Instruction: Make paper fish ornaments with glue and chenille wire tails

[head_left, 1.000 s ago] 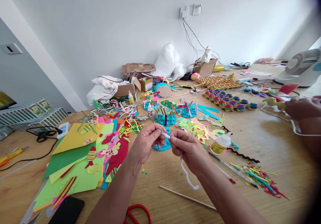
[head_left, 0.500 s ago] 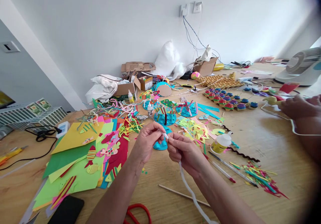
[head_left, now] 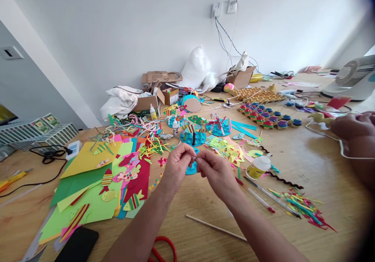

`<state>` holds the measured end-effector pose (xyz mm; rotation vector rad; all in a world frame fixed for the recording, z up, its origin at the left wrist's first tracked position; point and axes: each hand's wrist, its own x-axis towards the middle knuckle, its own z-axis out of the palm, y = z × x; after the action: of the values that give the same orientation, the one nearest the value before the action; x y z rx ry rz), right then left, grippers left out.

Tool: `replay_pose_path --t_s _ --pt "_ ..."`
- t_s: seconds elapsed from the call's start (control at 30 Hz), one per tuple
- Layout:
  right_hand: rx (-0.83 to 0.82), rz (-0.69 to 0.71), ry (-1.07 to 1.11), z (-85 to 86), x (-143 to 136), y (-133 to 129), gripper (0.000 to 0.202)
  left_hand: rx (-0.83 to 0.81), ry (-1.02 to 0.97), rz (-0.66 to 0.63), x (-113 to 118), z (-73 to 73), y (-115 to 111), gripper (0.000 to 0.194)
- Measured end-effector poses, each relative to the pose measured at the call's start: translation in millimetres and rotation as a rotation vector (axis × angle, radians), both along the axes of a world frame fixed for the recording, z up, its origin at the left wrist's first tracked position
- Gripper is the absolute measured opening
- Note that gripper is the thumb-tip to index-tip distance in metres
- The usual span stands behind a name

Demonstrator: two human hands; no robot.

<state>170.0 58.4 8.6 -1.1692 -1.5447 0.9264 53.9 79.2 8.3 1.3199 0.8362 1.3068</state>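
Above the middle of the table, my left hand [head_left: 179, 163] and my right hand [head_left: 215, 170] meet fingertip to fingertip, both closed in a pinch. Between them is a small end of a white pipe cleaner [head_left: 195, 158], mostly covered by the fingers. Just behind the fingertips lies a blue round base [head_left: 191, 169], partly hidden. Farther back stand blue bases [head_left: 192, 138] decorated with striped paper fish and pipe cleaners. Red-handled scissors [head_left: 165, 243] lie below my left forearm, and a thin wooden stick [head_left: 215, 228] lies between my forearms.
Coloured paper sheets [head_left: 88, 191] with paper fish spread on the left, beside a black phone [head_left: 77, 245]. At right are a glue bottle [head_left: 258, 167], pens [head_left: 271, 197], paper strips [head_left: 310, 211] and another person's hand [head_left: 354, 127]. Painted egg cartons [head_left: 268, 115] sit farther back.
The long white pipe cleaner tail that hung below my right hand has dropped almost wholly out of sight. My fingertips remain together, with less white showing between them.
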Motion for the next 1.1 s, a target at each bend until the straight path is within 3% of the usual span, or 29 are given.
replay_pose_path --t_s 0.13,0.27,0.33,0.4,0.53,0.63,0.73,0.87,0.97,1.1 --pt "-0.357 0.217 0.548 3.1 3.4 2.7 0.021 0.259 0.095 -0.028 -6.7 3.2 2.0 0.018" --pt "-0.528 0.404 0.684 0.9 3.6 3.4 0.025 0.384 0.169 -0.068 -15.3 3.8 6.1 0.021" --pt "-0.422 0.319 0.554 -0.3 2.7 2.4 0.024 0.351 0.155 -0.054 -17.1 2.0 9.0 0.012" --pt "-0.191 0.149 0.286 -0.7 2.7 0.3 0.024 0.249 0.132 -0.046 -17.2 0.2 11.7 0.007" --pt "0.306 -0.131 -0.306 -2.2 7.4 -4.5 0.019 0.008 0.136 -0.129 -17.6 -0.1 13.4 0.017" --pt "0.518 -0.218 -0.555 -6.5 11.7 -5.9 0.021 -0.087 0.08 -0.194 -19.0 1.3 11.6 0.021" --pt "0.573 -0.211 -0.686 -10.1 12.9 -6.8 0.025 -0.08 0.078 -0.219 -19.2 2.5 9.7 0.025" --pt "0.416 -0.14 -0.552 -8.0 11.6 -9.0 0.023 -0.093 0.1 -0.242 -18.8 4.3 8.3 0.018" --pt "0.127 0.009 -0.13 -3.2 12.3 -10.2 0.022 -0.124 -0.034 -0.301 -16.9 3.9 6.1 0.016" --pt "-0.335 0.367 0.51 1.3 16.3 -10.3 0.024 -0.154 -0.337 -0.433 -11.4 -2.7 2.6 0.017"
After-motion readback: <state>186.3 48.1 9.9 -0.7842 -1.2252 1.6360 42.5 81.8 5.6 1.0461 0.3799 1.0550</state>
